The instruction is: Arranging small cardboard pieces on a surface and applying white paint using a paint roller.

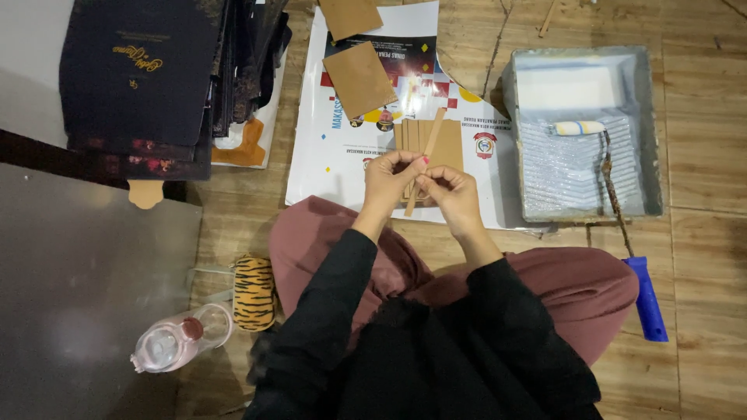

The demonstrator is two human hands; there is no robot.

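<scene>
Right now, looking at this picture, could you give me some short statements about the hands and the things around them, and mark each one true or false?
1. Both hands, the left hand and the right hand, hold one thin brown strip. True.
2. The paint roller lies on the wooden floor beside the tray. False: its roller head rests inside the grey tray, and only its blue handle reaches out onto the floor.
3. A stack of brown card pieces lies on the printed sheet behind the hands. True.
4. The clear bottle stands upright. False: it lies on its side next to a tiger-striped pouch.
</scene>
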